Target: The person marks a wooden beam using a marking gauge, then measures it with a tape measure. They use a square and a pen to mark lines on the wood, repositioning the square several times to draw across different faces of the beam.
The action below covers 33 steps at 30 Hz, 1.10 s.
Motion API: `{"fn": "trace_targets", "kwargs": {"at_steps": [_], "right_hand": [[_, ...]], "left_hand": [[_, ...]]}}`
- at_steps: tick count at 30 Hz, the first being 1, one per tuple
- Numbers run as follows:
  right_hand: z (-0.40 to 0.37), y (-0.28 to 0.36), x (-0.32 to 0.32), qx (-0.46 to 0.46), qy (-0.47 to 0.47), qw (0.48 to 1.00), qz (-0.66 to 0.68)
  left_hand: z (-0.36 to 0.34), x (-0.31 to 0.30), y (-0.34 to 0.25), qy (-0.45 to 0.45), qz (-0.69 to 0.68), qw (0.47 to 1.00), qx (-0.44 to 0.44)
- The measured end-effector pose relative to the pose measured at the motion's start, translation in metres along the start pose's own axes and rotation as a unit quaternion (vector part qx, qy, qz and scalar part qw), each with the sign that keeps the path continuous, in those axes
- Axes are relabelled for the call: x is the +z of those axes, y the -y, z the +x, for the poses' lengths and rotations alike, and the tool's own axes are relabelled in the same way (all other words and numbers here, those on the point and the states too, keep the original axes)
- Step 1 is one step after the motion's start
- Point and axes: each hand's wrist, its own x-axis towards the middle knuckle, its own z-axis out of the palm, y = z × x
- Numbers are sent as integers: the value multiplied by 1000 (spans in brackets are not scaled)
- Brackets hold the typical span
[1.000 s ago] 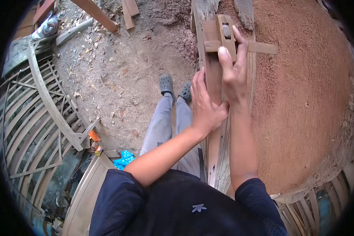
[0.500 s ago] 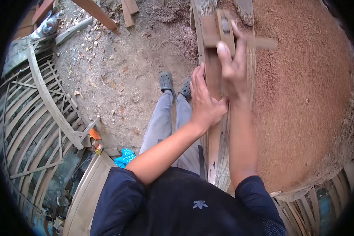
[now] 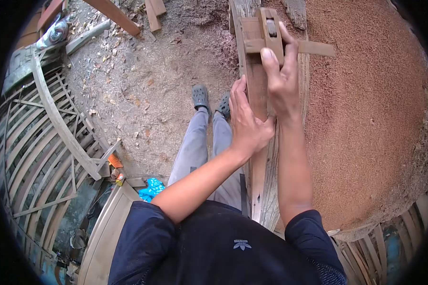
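Observation:
My right hand [image 3: 284,85] grips a wooden hand plane [image 3: 271,35], its thumb on the near end and a finger along the right side. The plane rests on a brown wooden plank [image 3: 258,90] lying lengthwise on a weathered beam [image 3: 271,190]. A flat crosspiece [image 3: 316,48] sticks out to the right of the plane. Nearer to me, my left hand [image 3: 249,121] presses on the plank, its fingers along the left edge and its thumb across the top; its fingers are spread.
Reddish sawdust [image 3: 361,123] covers the ground to the right. Slatted curved wood [image 3: 64,118] stands at the left, near a pale wooden panel [image 3: 104,228] and a blue cloth [image 3: 151,190]. My shoes [image 3: 200,96] are on the littered ground left of the beam.
The plane and my right hand have shifted very slightly away from me and look sharper than before. My left hand has stayed in nearly the same place.

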Motion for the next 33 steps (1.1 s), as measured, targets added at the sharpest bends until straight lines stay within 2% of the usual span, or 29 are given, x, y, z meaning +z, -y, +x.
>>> {"fn": "trace_targets", "kwargs": {"at_steps": [1, 3, 4, 7, 8, 9, 11, 15, 16, 17, 20, 23, 24, 25, 27, 33], "right_hand": [[-8, -6, -1, 0, -2, 1000, 0], [-16, -8, 2, -64, -20, 998, -4], [-14, -5, 4, -41, -16, 998, 35], [17, -1, 5, -26, -11, 1000, 10], [14, 2, 4, 14, -6, 1000, 24], [5, -2, 3, 13, -8, 1000, 23], [-16, -13, 1, -52, -18, 998, 13], [29, 0, 6, -50, -33, 997, -40], [32, 1, 5, 5, -8, 1000, 30], [24, -3, 5, 5, -7, 999, 31], [-2, -19, 7, -81, -29, 996, 38], [29, 1, 8, -31, -27, 999, -29], [33, 0, 7, 35, 1, 998, 54], [26, -2, 4, 33, 0, 998, 53], [-3, -9, 0, -41, -19, 999, -29], [11, -9, 2, -28, -10, 999, -12]], "left_hand": [[2, -1, -1, 4, 1, 1000, 5], [6, -2, -4, 2, -5, 1000, 1], [3, -3, -5, 4, -10, 1000, -14], [0, 0, 0, -1, -1, 1000, -10], [-2, 1, 0, 0, -1, 1000, -14], [-1, 1, 1, -1, -2, 1000, -8], [4, 1, 0, 1, -7, 1000, 7], [2, -1, 0, -1, 8, 1000, 1], [1, -2, -1, 5, 2, 1000, -1], [-1, -1, -1, 5, 3, 1000, -1], [7, 1, 1, -11, 12, 1000, 3], [-3, 1, 1, 0, 9, 1000, -12], [-4, -1, -1, 1, 13, 1000, -11], [0, -1, -2, -1, 16, 1000, -3], [-3, -1, 0, -1, 12, 1000, -2], [1, 1, 3, -2, 5, 1000, 4]]}}
